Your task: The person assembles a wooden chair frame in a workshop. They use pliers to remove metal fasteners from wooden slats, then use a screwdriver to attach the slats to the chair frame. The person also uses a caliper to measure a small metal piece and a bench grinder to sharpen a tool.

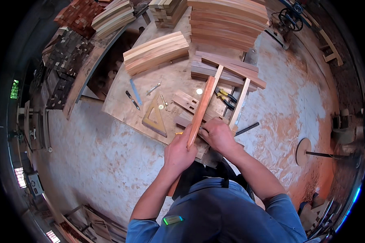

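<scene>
My left hand is closed round the near end of a reddish wooden strip, which slants away to the upper right over the workbench. Close to the strip's right side, my right hand has its fingers curled in; whatever they pinch is hidden. Beneath the strip lies a wooden piece with slots cut in it. Two pale slats run beside the strip, with yellow-and-black pliers between them. To the left rest a set square, a dark pen-shaped tool and a blue strip.
Planks are piled on the bench: a pale stack at the far left, a tall reddish stack at the back, and a lower stack nearer. A dark bar juts past the right edge. A round disc stand is on the dusty floor.
</scene>
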Tool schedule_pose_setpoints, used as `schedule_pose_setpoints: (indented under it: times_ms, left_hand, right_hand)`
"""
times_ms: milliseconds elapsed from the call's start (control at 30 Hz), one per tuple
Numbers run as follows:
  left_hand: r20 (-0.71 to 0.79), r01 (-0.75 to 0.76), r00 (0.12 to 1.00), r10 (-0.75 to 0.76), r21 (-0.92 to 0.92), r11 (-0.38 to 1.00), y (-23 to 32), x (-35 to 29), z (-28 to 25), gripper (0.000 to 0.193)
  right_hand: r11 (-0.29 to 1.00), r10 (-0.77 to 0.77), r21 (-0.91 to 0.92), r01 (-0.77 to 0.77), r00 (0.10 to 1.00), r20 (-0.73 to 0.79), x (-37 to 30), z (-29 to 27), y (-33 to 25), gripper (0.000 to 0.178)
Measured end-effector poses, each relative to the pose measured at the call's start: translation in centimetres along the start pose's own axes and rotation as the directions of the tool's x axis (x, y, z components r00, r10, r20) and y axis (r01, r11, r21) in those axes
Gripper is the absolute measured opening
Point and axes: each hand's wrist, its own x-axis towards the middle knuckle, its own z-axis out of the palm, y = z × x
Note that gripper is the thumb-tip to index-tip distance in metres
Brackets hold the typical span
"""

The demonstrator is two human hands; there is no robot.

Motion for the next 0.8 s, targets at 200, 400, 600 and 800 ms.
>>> schedule_pose_setpoints:
  times_ms: [200,400,600,800]
  left_hand:
    - [0.026,-0.095,0.995,0.095,-0.028,0.995,-0.9,-0.2,-1.4,0.065]
    - [0.068,-0.203,0.976,0.208,-0.071,0.977,-2.3,-0.9,-1.1,0.065]
    - [0.049,0.017,0.999,-0.010,-0.144,0.989,-1.0,0.1,0.3,0.069]
    - [0.020,0.040,0.999,-0.037,-0.122,0.992,-1.3,0.7,-0.3,0.068]
  right_hand:
    - [0.856,0.170,0.396,-0.333,0.904,0.393,0.5,-2.8,-1.0,0.021]
    - [0.906,0.082,0.331,-0.266,0.875,0.477,-0.5,-2.9,-0.7,0.020]
    - [0.993,0.011,-0.121,0.001,0.995,0.097,0.0,0.4,-0.4,0.017]
    - [0.988,0.114,0.079,-0.130,0.978,0.176,1.4,-0.1,-0.7,0.020]
